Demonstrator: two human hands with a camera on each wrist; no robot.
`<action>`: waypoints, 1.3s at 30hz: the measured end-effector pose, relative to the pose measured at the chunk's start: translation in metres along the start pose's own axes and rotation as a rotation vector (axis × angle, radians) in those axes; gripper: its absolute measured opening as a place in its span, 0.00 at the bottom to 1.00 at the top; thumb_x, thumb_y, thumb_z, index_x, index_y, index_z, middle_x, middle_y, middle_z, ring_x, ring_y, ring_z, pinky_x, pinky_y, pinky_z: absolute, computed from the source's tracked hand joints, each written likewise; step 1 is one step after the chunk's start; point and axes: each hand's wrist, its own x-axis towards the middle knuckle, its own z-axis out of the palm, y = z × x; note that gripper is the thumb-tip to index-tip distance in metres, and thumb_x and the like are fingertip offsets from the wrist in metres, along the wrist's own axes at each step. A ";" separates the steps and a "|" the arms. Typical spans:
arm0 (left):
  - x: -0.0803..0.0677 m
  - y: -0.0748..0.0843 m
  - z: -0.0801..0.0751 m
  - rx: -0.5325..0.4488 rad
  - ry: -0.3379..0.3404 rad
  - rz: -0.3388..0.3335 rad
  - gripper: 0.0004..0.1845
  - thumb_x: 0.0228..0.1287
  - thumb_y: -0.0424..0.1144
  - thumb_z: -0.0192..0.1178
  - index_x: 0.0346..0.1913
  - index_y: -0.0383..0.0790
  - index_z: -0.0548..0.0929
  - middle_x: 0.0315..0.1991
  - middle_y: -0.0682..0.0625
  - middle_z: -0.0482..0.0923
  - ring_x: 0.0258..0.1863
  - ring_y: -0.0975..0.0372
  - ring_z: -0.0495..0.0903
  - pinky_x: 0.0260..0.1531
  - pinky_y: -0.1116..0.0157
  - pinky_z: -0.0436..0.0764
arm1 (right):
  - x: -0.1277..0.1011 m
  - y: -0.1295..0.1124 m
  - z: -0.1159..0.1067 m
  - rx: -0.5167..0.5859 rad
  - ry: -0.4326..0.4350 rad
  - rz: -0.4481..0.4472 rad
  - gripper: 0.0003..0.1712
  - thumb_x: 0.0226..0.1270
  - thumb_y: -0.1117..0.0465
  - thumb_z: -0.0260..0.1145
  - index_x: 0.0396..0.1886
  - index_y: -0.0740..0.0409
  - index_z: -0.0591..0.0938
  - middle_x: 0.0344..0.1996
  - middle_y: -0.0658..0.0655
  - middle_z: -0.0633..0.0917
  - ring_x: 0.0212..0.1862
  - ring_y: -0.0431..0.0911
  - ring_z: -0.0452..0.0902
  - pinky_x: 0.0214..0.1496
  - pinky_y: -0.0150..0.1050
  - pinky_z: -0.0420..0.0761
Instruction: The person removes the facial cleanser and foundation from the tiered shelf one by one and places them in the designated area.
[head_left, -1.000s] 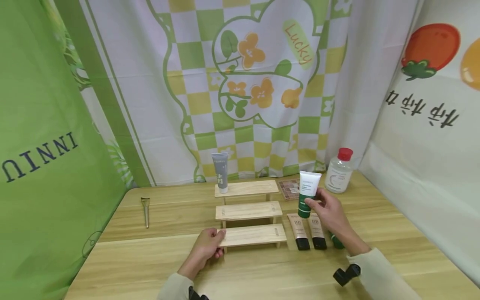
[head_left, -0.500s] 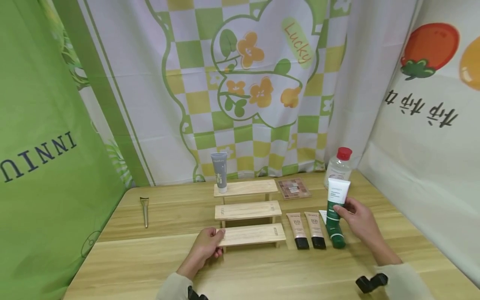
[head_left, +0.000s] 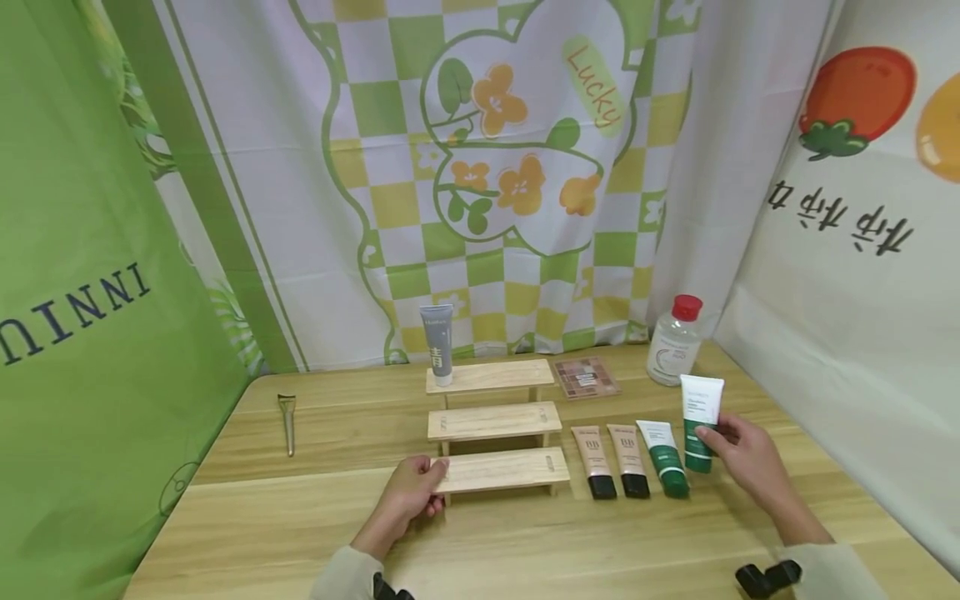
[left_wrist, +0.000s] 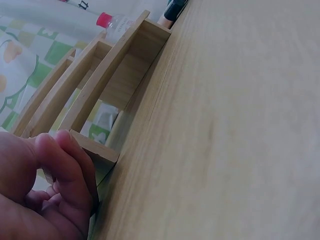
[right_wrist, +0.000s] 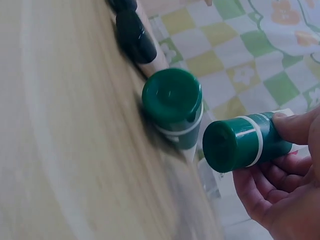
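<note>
My right hand (head_left: 750,458) grips a green and white squeeze tube (head_left: 702,417) between thumb and fingers, cap end down. In the right wrist view the held tube's green cap (right_wrist: 220,146) hangs off the table, beside a matching tube (right_wrist: 172,100) that lies flat. That lying tube (head_left: 663,458) is just left of the held one in the head view. My left hand (head_left: 408,496) pinches the left end of the lowest step of a three-tier wooden rack (head_left: 501,470), thumb on top. From the left wrist, curled fingers (left_wrist: 67,170) show at the rack's end (left_wrist: 95,147).
Two beige BB cream tubes (head_left: 595,461) lie between the rack and the green tubes. A grey tube (head_left: 440,346) stands on the top step. Behind are an eyeshadow palette (head_left: 587,377) and a red-capped bottle (head_left: 675,342). A flat brush (head_left: 288,423) lies at left.
My right hand has carried the green and white tube rightward and lower, from above the BB cream tubes to right of the lying green tube. My left hand stays on the rack.
</note>
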 end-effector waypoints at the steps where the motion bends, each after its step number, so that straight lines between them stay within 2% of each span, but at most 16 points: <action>1: 0.000 0.000 0.000 -0.001 0.000 0.002 0.17 0.72 0.45 0.54 0.27 0.38 0.71 0.14 0.52 0.73 0.11 0.67 0.71 0.11 0.75 0.72 | 0.000 0.002 -0.001 -0.006 -0.006 0.008 0.26 0.72 0.55 0.61 0.51 0.79 0.76 0.42 0.74 0.82 0.40 0.47 0.78 0.34 0.29 0.76; 7: 0.000 0.000 0.001 -0.002 0.003 0.004 0.17 0.72 0.45 0.54 0.27 0.38 0.71 0.14 0.52 0.73 0.10 0.67 0.71 0.10 0.75 0.72 | 0.000 0.010 -0.004 -0.044 -0.071 0.053 0.29 0.74 0.53 0.58 0.54 0.80 0.74 0.43 0.74 0.82 0.43 0.57 0.78 0.38 0.39 0.77; 11: 0.000 0.000 0.001 -0.001 0.004 -0.003 0.17 0.72 0.45 0.54 0.27 0.38 0.71 0.14 0.52 0.73 0.10 0.67 0.71 0.10 0.75 0.71 | 0.003 0.014 -0.006 -0.065 -0.118 0.088 0.30 0.74 0.53 0.58 0.53 0.81 0.73 0.42 0.74 0.81 0.42 0.56 0.77 0.38 0.40 0.76; 14: 0.001 -0.001 0.000 0.000 0.004 -0.006 0.17 0.72 0.45 0.54 0.28 0.38 0.71 0.14 0.52 0.73 0.10 0.67 0.71 0.10 0.75 0.71 | 0.005 0.013 -0.009 -0.046 -0.182 0.134 0.31 0.75 0.53 0.57 0.54 0.84 0.71 0.43 0.75 0.80 0.42 0.55 0.78 0.37 0.38 0.78; 17: 0.002 -0.001 0.000 -0.002 0.002 -0.009 0.17 0.72 0.45 0.54 0.28 0.38 0.71 0.15 0.51 0.73 0.10 0.67 0.71 0.10 0.75 0.72 | 0.009 0.012 -0.011 -0.023 -0.240 0.158 0.31 0.74 0.54 0.57 0.53 0.85 0.71 0.40 0.72 0.81 0.40 0.52 0.78 0.35 0.37 0.79; 21: 0.002 -0.001 0.000 -0.001 -0.003 -0.006 0.16 0.73 0.45 0.54 0.29 0.37 0.71 0.15 0.51 0.74 0.11 0.67 0.72 0.11 0.75 0.72 | 0.014 0.013 -0.014 -0.074 -0.289 0.159 0.29 0.73 0.53 0.58 0.48 0.84 0.75 0.35 0.68 0.82 0.38 0.52 0.77 0.35 0.40 0.78; 23: 0.002 -0.001 0.000 0.002 -0.004 -0.007 0.16 0.73 0.45 0.54 0.29 0.37 0.72 0.15 0.51 0.74 0.11 0.67 0.72 0.11 0.75 0.72 | 0.016 0.014 -0.015 -0.098 -0.305 0.175 0.31 0.72 0.52 0.58 0.48 0.83 0.76 0.36 0.69 0.83 0.39 0.53 0.77 0.37 0.42 0.78; 26: 0.002 -0.002 0.000 0.004 -0.005 -0.006 0.16 0.73 0.45 0.53 0.29 0.37 0.72 0.15 0.51 0.74 0.11 0.67 0.71 0.11 0.75 0.72 | 0.019 0.016 -0.014 -0.111 -0.318 0.189 0.32 0.72 0.51 0.59 0.49 0.83 0.76 0.37 0.70 0.82 0.40 0.55 0.77 0.38 0.43 0.79; 30: 0.002 -0.002 0.000 -0.001 -0.007 -0.006 0.16 0.73 0.44 0.53 0.29 0.37 0.72 0.15 0.52 0.73 0.11 0.67 0.71 0.11 0.75 0.72 | 0.020 0.019 -0.012 -0.114 -0.314 0.186 0.29 0.71 0.53 0.60 0.47 0.81 0.78 0.33 0.65 0.83 0.37 0.51 0.76 0.35 0.40 0.77; 34: 0.001 -0.002 0.000 -0.003 -0.010 -0.014 0.16 0.73 0.44 0.53 0.29 0.37 0.72 0.16 0.51 0.74 0.11 0.67 0.72 0.11 0.75 0.72 | 0.021 0.021 -0.009 -0.138 -0.306 0.161 0.25 0.70 0.54 0.61 0.43 0.79 0.81 0.28 0.59 0.81 0.33 0.48 0.73 0.32 0.38 0.72; 39: 0.001 0.000 -0.001 0.008 -0.004 -0.008 0.17 0.73 0.46 0.53 0.29 0.37 0.72 0.16 0.51 0.74 0.11 0.67 0.72 0.11 0.74 0.73 | 0.021 0.018 -0.009 -0.183 -0.299 0.125 0.24 0.70 0.55 0.60 0.41 0.78 0.82 0.26 0.59 0.80 0.31 0.48 0.73 0.31 0.39 0.72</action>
